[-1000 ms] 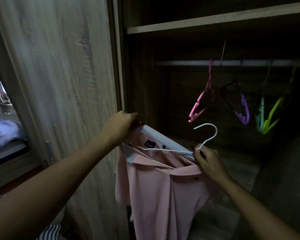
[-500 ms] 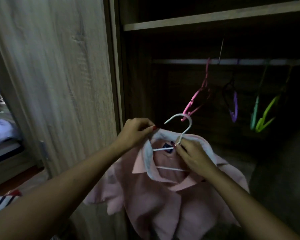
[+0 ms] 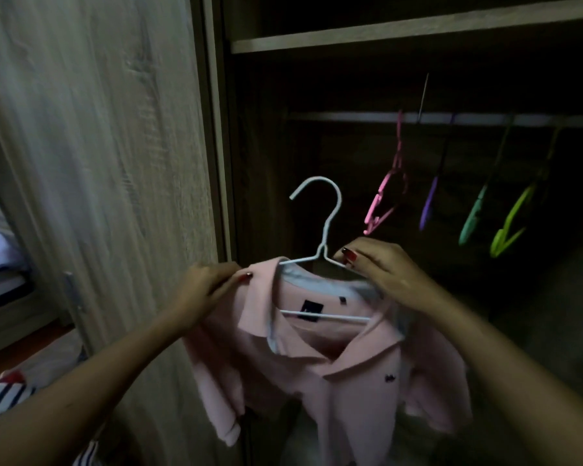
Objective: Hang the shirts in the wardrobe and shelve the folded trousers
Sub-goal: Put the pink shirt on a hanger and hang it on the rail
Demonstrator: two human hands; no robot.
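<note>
A pink polo shirt (image 3: 317,381) hangs on a white wire hanger (image 3: 323,230) held in front of the open wardrobe. My left hand (image 3: 206,290) pinches the shirt's left shoulder by the collar. My right hand (image 3: 381,270) grips the right shoulder of the shirt together with the hanger's arm. The hanger's hook points up and left, below the level of the wardrobe rail (image 3: 451,119). The shirt's body and sleeves droop down between my arms.
Empty hangers hang on the rail: pink (image 3: 384,203), purple (image 3: 428,210), teal (image 3: 473,216) and lime (image 3: 512,227). A shelf (image 3: 401,31) runs above the rail. The wooden wardrobe door (image 3: 98,163) stands at left. Striped cloth (image 3: 4,401) lies at lower left.
The hanger went from lying sideways in the collar to standing upright with its hook up. Both hands moved onto the shirt's shoulders and the shirt rose a little.
</note>
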